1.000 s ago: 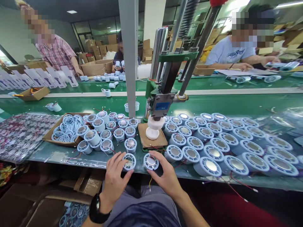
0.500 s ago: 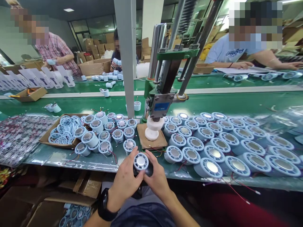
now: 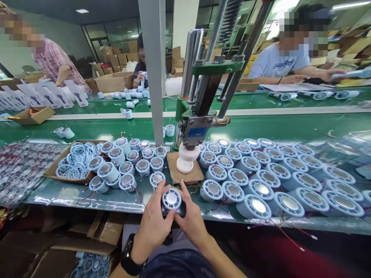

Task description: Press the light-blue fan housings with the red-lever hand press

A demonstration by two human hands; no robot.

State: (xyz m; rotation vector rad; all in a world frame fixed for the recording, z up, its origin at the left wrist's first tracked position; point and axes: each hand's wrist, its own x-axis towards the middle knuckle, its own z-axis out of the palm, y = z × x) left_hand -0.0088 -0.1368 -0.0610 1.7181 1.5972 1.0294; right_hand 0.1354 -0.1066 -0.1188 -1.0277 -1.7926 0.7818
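A light blue round housing with a silver disc in its slotted face is held between both hands at the table's front edge. My left hand closes round its left side, thumb at the near rim. On the other side, my right hand grips it with the thumb near the other thumb and the index finger pointing forward. Something black shows under the housing, its kind unclear. Just beyond the fingertips stands a hand press, its white upper die above a white cup on a cardboard-covered base.
Rows of similar housings with thin wires fill the table on the right; more stand at left beside a carton of blue rings. A grey post rises behind. Across the green conveyor, several co-workers handle light blue parts.
The view has shifted slightly; both hands keep hold of the housing in nearly the same place. The co-worker at left has leaned down, and the one at right now reaches to a light blue thing.
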